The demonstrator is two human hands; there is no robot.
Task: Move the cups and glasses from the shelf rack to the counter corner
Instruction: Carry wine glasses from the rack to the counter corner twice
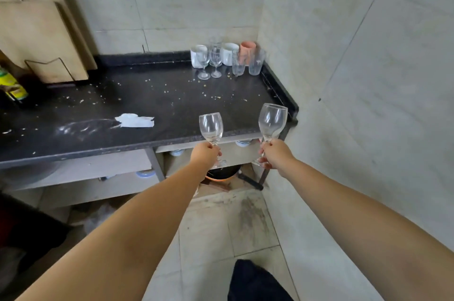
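Observation:
My left hand (pixel 205 153) grips the stem of a clear wine glass (pixel 211 128), held upright just in front of the black counter (pixel 152 101). My right hand (pixel 275 153) grips the stem of a second wine glass (pixel 272 120), tilted slightly right, near the counter's right front end. In the far right counter corner stand two small wine glasses (pixel 210 61), two white mugs (pixel 229 53), a pink cup (pixel 247 51) and clear tumblers (pixel 256 62), grouped close together.
Crumbs and a white paper scrap (pixel 135 121) lie on the counter. Wooden boards (pixel 41 35) lean at the back left beside a green-labelled bottle (pixel 12 87). Tiled walls close the right side. Below the counter are shelves with bowls and a pan (pixel 222 174).

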